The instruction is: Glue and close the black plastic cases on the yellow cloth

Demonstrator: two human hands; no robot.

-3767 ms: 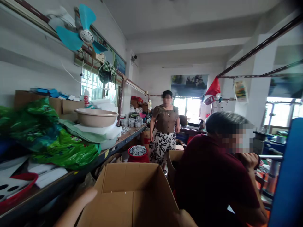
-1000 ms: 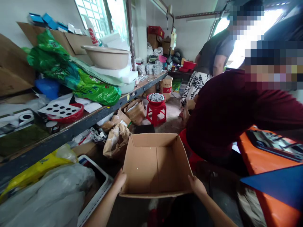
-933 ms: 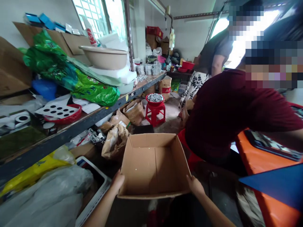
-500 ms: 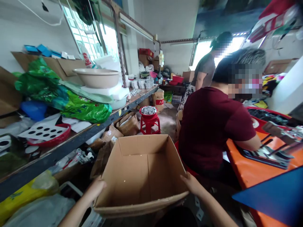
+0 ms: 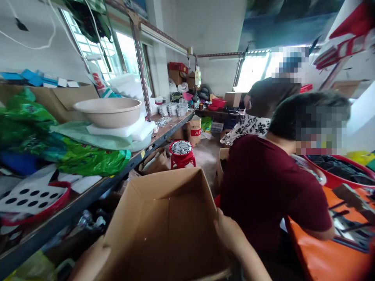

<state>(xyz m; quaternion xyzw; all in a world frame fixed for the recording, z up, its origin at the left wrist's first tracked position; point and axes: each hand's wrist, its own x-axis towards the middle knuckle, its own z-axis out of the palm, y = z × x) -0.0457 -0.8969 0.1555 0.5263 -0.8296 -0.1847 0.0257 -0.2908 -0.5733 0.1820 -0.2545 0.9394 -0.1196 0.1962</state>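
Observation:
An open cardboard box [image 5: 168,238] spans the lower middle of the head view, with only a few tiny light specks inside. My left hand [image 5: 95,255], smeared by motion, grips its left wall. On the opposite side, my right hand [image 5: 230,230] is closed over the right wall, thumb along the rim. Beyond the box's far edge stands a red stool [image 5: 183,160], bearing a red-rimmed bowl of grey metal parts [image 5: 181,147].
A long workbench [image 5: 140,156] runs along the left, carrying a beige basin [image 5: 108,111] and green plastic bags [image 5: 93,156]. Close on the right, a person in a maroon shirt [image 5: 269,187] sits at an orange table [image 5: 313,246]. Another person [image 5: 272,97] stands farther back.
The box has come closer and fills more of the lower view, still between my hands. The stool appears nearer. The standing person has moved right and turned away.

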